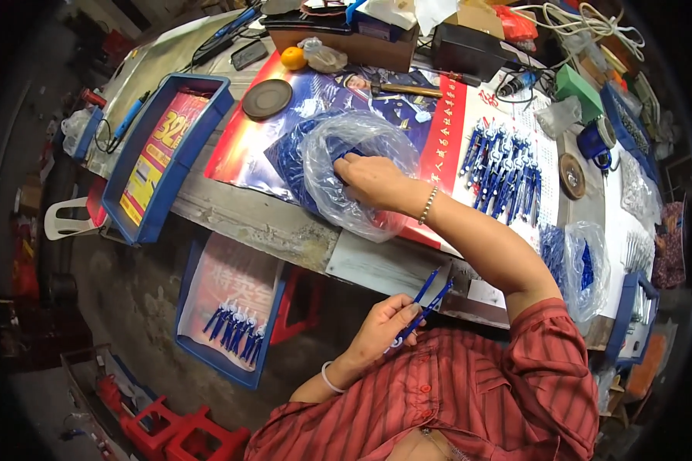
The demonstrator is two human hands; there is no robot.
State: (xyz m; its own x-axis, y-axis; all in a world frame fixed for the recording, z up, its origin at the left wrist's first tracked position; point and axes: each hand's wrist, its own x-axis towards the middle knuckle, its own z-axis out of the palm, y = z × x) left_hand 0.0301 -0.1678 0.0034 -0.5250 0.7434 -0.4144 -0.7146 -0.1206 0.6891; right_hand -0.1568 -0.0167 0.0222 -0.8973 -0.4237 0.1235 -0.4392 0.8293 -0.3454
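My left hand point(388, 326), held low before the table edge, is closed around a slim blue two-armed tool point(430, 300). The tool's two long arms stand apart and point up and to the right. A small whitish end shows below my fingers. My right hand point(369, 180) reaches into the mouth of a clear plastic bag point(396, 142) full of small dark-blue pieces point(292, 157). Its fingers are curled at the pieces; what they pinch, if anything, is hidden. To the right, several blue tools with white-and-silver heads point(504, 173) lie in a spread pile.
A blue tray point(169, 173) with printed sheets lies at the left. Below the table, another blue tray point(188, 303) holds several blue tools. A hammer point(407, 90), a round brown dish point(267, 100) and an orange fruit point(292, 58) lie beyond the bag. A second bag point(584, 269) sits right.
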